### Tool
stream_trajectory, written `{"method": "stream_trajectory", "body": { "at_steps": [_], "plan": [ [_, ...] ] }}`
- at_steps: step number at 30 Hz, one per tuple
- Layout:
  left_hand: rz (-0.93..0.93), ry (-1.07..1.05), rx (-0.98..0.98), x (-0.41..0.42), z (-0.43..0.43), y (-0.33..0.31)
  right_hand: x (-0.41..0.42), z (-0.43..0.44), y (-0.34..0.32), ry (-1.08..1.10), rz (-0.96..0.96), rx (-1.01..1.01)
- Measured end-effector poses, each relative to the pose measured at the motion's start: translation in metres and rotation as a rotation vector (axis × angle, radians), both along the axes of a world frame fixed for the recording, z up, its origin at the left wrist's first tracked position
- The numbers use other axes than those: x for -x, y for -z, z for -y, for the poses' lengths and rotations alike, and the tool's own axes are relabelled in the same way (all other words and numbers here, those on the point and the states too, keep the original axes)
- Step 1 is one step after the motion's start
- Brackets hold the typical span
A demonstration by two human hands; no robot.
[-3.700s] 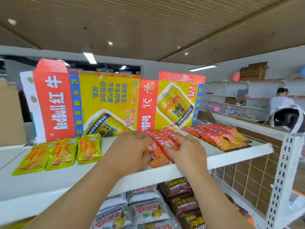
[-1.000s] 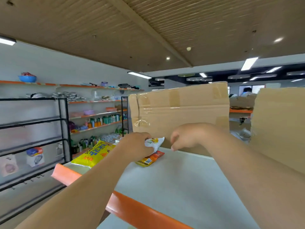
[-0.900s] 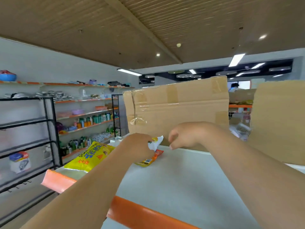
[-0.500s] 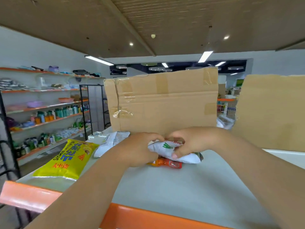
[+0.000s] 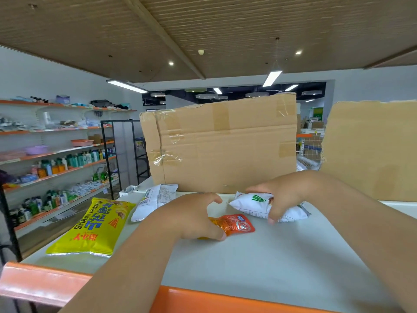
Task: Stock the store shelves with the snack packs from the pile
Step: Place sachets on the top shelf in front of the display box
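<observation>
At your far left, wall shelves (image 5: 56, 154) with orange edges run along the white wall. They carry bottles, tubs and small goods too small to make out. A black rack (image 5: 110, 159) stands at their end.

You face a white shelf top (image 5: 282, 256) with an orange lip (image 5: 214, 301) along its front edge. Near the shelf top's left edge a yellow snack bag (image 5: 90, 227) lies flat, print up. Beyond it, toward the back left corner, a loose white pack (image 5: 155, 199) lies just in front of the cardboard box (image 5: 225, 145). That box stands upright along the back edge, with tape over its seams.

Your left hand (image 5: 194, 218) sits at mid-shelf with its fingers curled and the thumb pressed on the near edge of an orange snack pack (image 5: 237, 224). The pack lies flat on the surface, its left end hidden under your palm and its right end free.

Just right of it and not touching it, your right hand (image 5: 282, 195) grips a white snack pack (image 5: 252, 203) round its middle, fingers over the top and thumb round the near side. The pack is low over the surface near the foot of the box; you cannot tell whether it rests there.

Further right, a cardboard sheet (image 5: 372, 150) stands at the back right corner. Overhead is a slatted wooden ceiling with a hanging strip light (image 5: 272, 77).
</observation>
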State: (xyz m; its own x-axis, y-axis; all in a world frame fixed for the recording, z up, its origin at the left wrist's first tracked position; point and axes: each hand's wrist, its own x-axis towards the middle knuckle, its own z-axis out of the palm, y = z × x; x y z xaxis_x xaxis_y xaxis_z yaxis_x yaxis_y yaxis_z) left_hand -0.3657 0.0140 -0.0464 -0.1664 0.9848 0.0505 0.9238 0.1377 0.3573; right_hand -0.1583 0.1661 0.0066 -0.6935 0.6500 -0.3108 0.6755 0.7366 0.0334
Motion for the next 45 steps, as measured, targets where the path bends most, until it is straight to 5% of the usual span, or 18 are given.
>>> {"method": "stream_trajectory", "body": {
  "at_steps": [9,12,17,25,33,45],
  "plan": [
    [0.01,0.029,0.002,0.0,0.001,-0.001,-0.013,0.004,-0.018,0.326,-0.181,0.172],
    [-0.008,0.028,-0.002,0.0,0.0,-0.001,-0.019,0.006,-0.028,0.218,-0.21,0.155],
    [-0.018,0.029,0.007,-0.001,-0.001,0.0,-0.01,0.02,-0.024,0.015,0.018,0.128],
    [-0.018,0.015,0.008,-0.001,0.002,-0.001,-0.017,0.019,-0.029,0.146,0.266,-0.164],
    [-0.035,-0.002,0.025,-0.005,0.004,-0.004,-0.021,0.011,-0.024,0.14,0.093,-0.004],
    [-0.012,-0.004,0.02,-0.006,0.004,-0.003,-0.018,0.011,-0.02,0.066,0.2,-0.137]
  ]
}}
